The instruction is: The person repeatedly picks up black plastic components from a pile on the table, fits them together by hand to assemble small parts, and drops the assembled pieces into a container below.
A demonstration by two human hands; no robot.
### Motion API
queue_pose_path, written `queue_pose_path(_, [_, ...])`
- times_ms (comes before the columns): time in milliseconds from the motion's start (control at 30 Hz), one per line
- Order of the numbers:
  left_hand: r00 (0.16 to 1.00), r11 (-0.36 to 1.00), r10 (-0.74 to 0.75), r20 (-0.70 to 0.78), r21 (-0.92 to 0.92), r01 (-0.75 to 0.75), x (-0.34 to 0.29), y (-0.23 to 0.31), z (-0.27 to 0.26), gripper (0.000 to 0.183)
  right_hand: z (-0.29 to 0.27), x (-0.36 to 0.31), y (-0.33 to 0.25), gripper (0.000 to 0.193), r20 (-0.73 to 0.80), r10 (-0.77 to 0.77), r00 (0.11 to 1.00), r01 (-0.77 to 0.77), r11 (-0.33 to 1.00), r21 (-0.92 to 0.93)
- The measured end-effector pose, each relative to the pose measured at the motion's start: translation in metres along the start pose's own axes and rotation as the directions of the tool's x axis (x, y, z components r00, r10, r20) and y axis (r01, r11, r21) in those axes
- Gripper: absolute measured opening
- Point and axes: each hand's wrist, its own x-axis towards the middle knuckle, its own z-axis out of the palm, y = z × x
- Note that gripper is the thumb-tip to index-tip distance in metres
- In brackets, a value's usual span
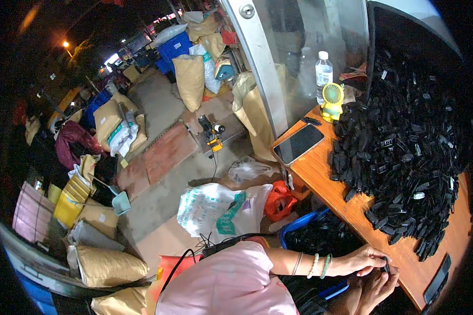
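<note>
At the table's near edge, my left hand [366, 260], with bracelets on its wrist, pinches a small black oblong part [386, 265]. From below, my right hand [374, 290] has its fingers curled at the same part. The part's details are too small to make out. Beside my hands, a large heap of similar black parts [399, 152] spreads over the orange wooden table [320, 171]. Below the table edge, a blue basket [285, 232] holds more black pieces.
A smartphone [299, 144], a yellow-green mini fan [331, 102] and a water bottle [324, 73] stand or lie at the table's far end. A dark flat device [437, 279] lies at the right edge. White printed sacks [207, 207] and a red bag [279, 202] are on the floor.
</note>
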Motion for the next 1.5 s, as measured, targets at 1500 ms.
queue_pose_path(1500, [0.952, 0.967, 0.041, -0.304, 0.251, 0.039, 0.010, -0.010, -0.055, 0.040, -0.004, -0.003, 0.020, 0.014, 0.211, 0.283, 0.936, -0.207, 0.923, -0.324])
